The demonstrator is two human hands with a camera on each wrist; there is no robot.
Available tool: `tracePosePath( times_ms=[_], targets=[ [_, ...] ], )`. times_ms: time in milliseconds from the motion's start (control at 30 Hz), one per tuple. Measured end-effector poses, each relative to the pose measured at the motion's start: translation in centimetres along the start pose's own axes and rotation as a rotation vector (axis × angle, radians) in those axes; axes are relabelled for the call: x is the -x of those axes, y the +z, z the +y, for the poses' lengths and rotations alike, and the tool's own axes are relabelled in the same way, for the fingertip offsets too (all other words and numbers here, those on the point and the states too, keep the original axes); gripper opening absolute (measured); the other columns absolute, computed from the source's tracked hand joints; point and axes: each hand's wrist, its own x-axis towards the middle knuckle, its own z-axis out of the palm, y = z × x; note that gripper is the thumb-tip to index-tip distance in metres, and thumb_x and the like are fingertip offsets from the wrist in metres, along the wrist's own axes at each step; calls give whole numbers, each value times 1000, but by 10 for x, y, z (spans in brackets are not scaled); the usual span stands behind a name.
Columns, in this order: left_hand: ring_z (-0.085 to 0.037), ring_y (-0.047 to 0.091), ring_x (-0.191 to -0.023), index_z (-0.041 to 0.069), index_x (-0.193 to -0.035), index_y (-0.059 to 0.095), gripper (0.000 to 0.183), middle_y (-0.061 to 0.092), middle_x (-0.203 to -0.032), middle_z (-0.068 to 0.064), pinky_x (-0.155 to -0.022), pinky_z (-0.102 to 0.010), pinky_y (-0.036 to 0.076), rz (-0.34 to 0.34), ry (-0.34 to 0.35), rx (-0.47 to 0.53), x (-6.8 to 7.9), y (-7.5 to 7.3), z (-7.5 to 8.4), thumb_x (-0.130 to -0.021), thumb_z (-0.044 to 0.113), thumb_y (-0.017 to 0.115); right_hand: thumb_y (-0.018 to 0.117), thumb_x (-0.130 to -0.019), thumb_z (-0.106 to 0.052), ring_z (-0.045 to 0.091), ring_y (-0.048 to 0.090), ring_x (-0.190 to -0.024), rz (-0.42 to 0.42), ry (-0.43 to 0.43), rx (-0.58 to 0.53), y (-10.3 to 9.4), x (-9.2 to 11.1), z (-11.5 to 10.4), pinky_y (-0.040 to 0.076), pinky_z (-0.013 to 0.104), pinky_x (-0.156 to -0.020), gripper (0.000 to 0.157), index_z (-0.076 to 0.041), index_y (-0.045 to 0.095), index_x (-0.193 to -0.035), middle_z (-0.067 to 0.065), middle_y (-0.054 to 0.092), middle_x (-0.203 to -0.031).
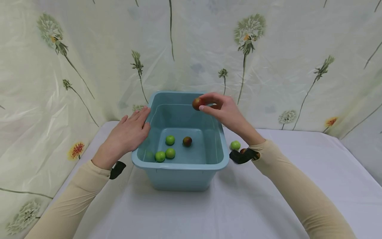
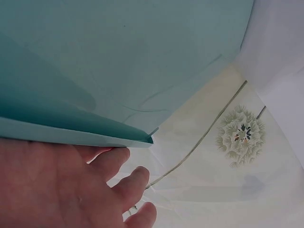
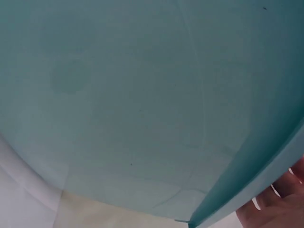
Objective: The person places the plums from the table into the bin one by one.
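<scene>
My right hand [image 1: 225, 111] pinches a glossy reddish-brown round fruit [image 1: 196, 104] between thumb and fingers, over the far right part of a blue plastic basin [image 1: 183, 166]. My left hand [image 1: 126, 136] rests on the basin's left rim with its fingers extended; in the left wrist view the fingers [image 2: 135, 183] reach past the rim. On the basin floor lie a dark reddish-brown fruit [image 1: 187, 141] and several green ones [image 1: 170, 140]. The right wrist view shows the basin wall [image 3: 133, 118] and part of the right hand [image 3: 280, 204], but not the held fruit.
Right of the basin a green fruit [image 1: 235, 145] lies on the white-covered table [image 1: 283, 159]. Beside it, a reddish-brown fruit [image 1: 243, 150] is partly hidden by the right wrist's black strap [image 1: 240, 157]. A dandelion-printed sheet [image 1: 194, 39] hangs behind the table.
</scene>
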Motion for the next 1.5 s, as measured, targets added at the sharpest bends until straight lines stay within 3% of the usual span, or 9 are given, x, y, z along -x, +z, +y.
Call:
tracePosePath(
  times_ms=[167, 567, 800, 1000, 1133, 1267, 1500],
  targets=[
    [-38, 17, -147, -2, -155, 21, 54, 16, -162, -17, -113, -62, 16, -9, -44, 59, -2, 1, 0, -105, 19, 24, 71, -93, -23, 19, 64, -103, -51, -11, 24, 4, -3, -1, 54, 34, -87, 33, -12, 67, -123, 0, 66, -118],
    [-39, 17, -146, -4, -153, 25, 53, 17, -161, -18, -112, -62, 18, 9, -19, 39, -1, 3, 0, -105, 16, 26, 69, -94, -25, 13, 61, -104, -173, -25, 108, 13, -7, 4, 49, 39, -89, 30, -14, 68, -122, 0, 67, -113],
    [-42, 21, -144, -8, -150, 29, 50, 21, -159, -21, -109, -64, 22, 43, 49, -37, 2, 3, -1, -104, 11, 28, 71, -93, -29, 13, 60, -106, -196, -18, 188, 16, -5, 2, 47, 40, -91, 32, -16, 68, -122, -2, 68, -113],
    [-45, 25, -142, -11, -138, 44, 40, 25, -157, -25, -106, -66, 27, 70, 118, -123, 3, 5, -2, -103, 6, 34, 70, -93, -29, 22, 60, -109, -210, -47, 183, 16, -3, 3, 46, 42, -93, 33, -17, 66, -123, -3, 67, -117],
    [-45, 26, -142, -10, -139, 44, 41, 24, -157, -24, -106, -66, 27, 59, 108, -118, 3, 4, -1, -103, 6, 33, 70, -94, -28, 25, 60, -110, -209, -75, 178, 15, -1, 4, 46, 42, -93, 34, -14, 66, -124, -4, 67, -117],
    [-43, 23, -143, -9, -149, 31, 48, 21, -159, -22, -108, -65, 24, 37, 60, -58, 2, 4, -1, -104, 10, 30, 69, -94, -28, 19, 61, -109, -198, -97, 159, 14, 1, 5, 47, 41, -93, 34, -13, 66, -125, -6, 66, -117],
    [-45, 26, -141, -11, -134, 47, 37, 25, -157, -25, -105, -66, 28, 60, 130, -150, 3, 4, -1, -103, 6, 35, 69, -94, -24, 11, 61, -105, -169, -100, 126, 10, 6, 2, 48, 37, -92, 31, -15, 66, -124, -6, 66, -117]
  ],
)
